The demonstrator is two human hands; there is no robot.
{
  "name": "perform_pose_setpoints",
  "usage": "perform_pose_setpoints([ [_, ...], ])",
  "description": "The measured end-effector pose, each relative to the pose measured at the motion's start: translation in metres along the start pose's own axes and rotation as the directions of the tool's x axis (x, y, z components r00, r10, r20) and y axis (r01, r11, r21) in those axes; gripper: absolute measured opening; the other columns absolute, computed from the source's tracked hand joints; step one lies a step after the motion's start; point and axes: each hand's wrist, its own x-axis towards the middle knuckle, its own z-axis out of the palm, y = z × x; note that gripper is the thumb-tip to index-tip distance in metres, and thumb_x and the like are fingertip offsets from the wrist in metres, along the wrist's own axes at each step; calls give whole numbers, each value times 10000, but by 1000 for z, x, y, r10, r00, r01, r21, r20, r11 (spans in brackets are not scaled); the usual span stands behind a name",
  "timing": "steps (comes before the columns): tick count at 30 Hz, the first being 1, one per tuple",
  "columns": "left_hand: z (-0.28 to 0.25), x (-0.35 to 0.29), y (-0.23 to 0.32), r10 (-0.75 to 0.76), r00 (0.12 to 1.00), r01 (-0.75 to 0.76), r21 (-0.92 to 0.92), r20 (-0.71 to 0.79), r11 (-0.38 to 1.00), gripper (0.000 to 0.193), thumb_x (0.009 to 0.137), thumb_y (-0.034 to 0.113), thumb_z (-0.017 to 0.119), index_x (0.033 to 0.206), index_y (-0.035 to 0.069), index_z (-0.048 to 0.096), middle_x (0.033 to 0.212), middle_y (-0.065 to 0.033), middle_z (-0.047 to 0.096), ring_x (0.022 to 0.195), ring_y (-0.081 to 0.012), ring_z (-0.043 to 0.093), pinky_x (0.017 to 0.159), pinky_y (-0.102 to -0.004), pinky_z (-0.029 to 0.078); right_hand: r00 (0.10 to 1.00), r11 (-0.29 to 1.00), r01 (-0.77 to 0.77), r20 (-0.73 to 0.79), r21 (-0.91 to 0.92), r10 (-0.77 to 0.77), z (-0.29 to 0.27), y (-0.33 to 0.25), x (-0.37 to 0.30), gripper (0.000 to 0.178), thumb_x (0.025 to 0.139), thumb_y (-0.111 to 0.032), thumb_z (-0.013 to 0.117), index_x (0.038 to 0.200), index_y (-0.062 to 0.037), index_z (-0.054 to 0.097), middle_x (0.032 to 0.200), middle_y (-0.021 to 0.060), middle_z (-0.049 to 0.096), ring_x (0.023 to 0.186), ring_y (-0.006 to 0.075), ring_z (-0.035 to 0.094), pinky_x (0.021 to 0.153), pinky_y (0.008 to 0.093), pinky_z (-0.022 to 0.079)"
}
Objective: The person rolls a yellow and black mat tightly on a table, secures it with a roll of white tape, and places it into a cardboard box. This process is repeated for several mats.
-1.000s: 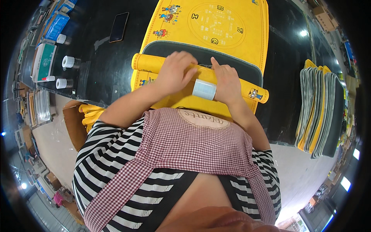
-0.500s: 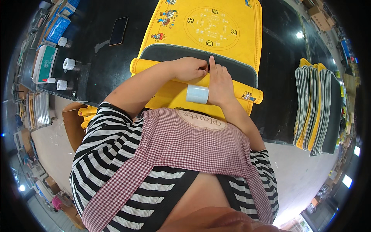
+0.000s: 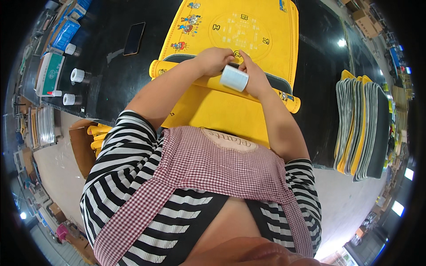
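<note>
A yellow mat [image 3: 222, 107] with printed cartoon figures lies partly rolled before me, its dark grey underside showing beyond the roll. The rolled part [image 3: 158, 68] runs crosswise under my hands. My left hand [image 3: 214, 61] is above the roll, fingers curled and pinched together; whatever is between them is too small to make out. Close beside it, my right hand [image 3: 256, 80] holds a whitish roll of tape [image 3: 234, 78], tilted against its thumb side. The right index finger reaches forward toward the left fingertips.
Another printed yellow mat [image 3: 284, 40] lies flat beyond. On the black table [image 3: 115, 84] are a phone [image 3: 134, 38], several white rolls [image 3: 77, 75] and a green-and-white box [image 3: 50, 74] at left. Stacked mats [image 3: 361, 126] stand at right. Left below, a carton [image 3: 82, 144] holds yellow rolls.
Both hands have moved forward over the rolled mat. The tape roll has moved forward with my right hand and tilted. Less of the grey underside shows.
</note>
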Motion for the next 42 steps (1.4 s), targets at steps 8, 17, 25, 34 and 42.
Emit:
perform_pose_setpoints([
  [8, 46, -88, 3, 367, 821, -149, 457, -437, 877, 597, 878, 222, 728, 1423, 62, 545, 1390, -159, 597, 1277, -353, 570, 1105, -548, 395, 983, 862, -163, 156, 479, 99, -19, 21, 61, 241, 1034, -106, 585, 1243, -66, 697, 969, 24, 699, 820, 129, 661, 646, 271, 526],
  [17, -15, 22, 3, -117, 991, 131, 371, -59, 920, 622, 777, 333, 812, 1326, 103, 630, 1235, -158, 633, 1231, -362, 587, 1100, -468, 405, 704, 773, 583, -319, -251, -634, 3, 10, 7, 331, 886, -239, 789, 1181, -94, 752, 1197, 143, 744, 1105, 359, 708, 966, 438, 555],
  [25, -16, 48, -22, 183, 957, -66, 446, -224, 893, 588, 789, 398, 803, 1256, 84, 636, 1145, -153, 627, 1135, -366, 600, 1037, -482, 422, 892, 891, 292, -238, -347, -385, -21, -6, 62, 434, 875, -248, 790, 1278, -106, 719, 1211, 145, 746, 1101, 395, 703, 964, 444, 562],
  [34, -12, 81, -53, 435, 763, -189, 479, -478, 857, 646, 791, 322, 847, 1322, 67, 582, 1132, -137, 629, 1123, -356, 591, 1042, -490, 398, 972, 928, 64, -235, 366, 25, -70, 66, 171, 298, 879, -206, 802, 1122, -37, 760, 1005, 131, 772, 886, 222, 706, 827, 349, 548],
  [42, -9, 55, -52, 407, 845, -213, 480, -347, 851, 581, 827, 465, 804, 1257, 121, 619, 1109, -102, 657, 1085, -325, 635, 993, -474, 440, 927, 949, 294, -209, -113, -312, -43, 21, 83, 337, 862, -162, 777, 1189, -94, 729, 1147, 149, 752, 1046, 334, 718, 914, 391, 562],
])
